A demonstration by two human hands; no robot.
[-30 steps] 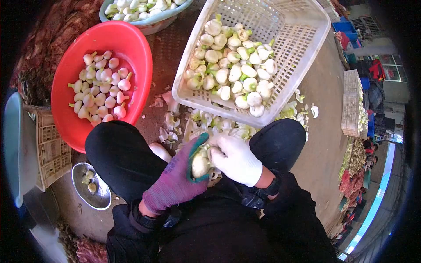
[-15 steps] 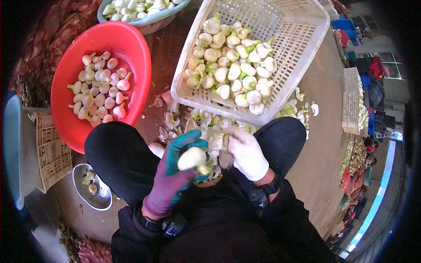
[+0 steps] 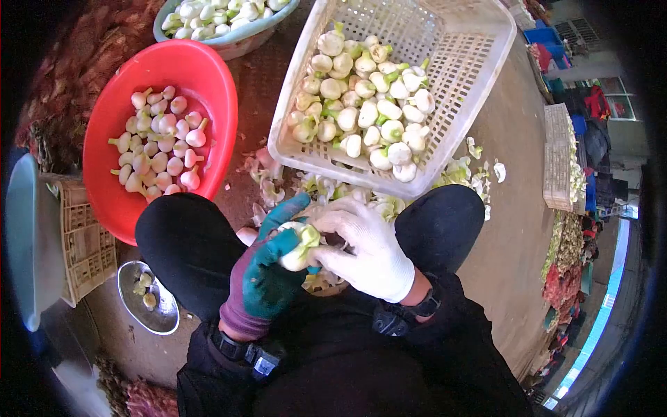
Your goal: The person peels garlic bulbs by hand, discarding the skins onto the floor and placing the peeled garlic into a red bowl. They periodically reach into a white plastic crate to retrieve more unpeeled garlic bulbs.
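Observation:
My left hand [image 3: 267, 274], in a purple and green glove, is closed around a white garlic bulb [image 3: 297, 256] with a greenish stem side turned upward. Across from it, my right hand [image 3: 365, 247] wears a white glove. Its thumb and fingers close on the bulb's right side; whether they also hold something small is hidden. Both hands are between my knees, above a heap of loose garlic skins [image 3: 323, 187].
Ahead stands a pale plastic crate [image 3: 479, 48] of garlic bulbs. A red basin [image 3: 219, 83] with smaller pinkish bulbs is at left, a blue basin [image 3: 240, 48] behind it. A metal bowl [image 3: 167, 316] with a few pieces sits by my left knee. Stacked crates [image 3: 556, 160] stand far right.
My right hand has come left and closed on the bulb. The bulb has turned in my left hand, its greenish part now facing up, and the left fingers have wrapped over it.

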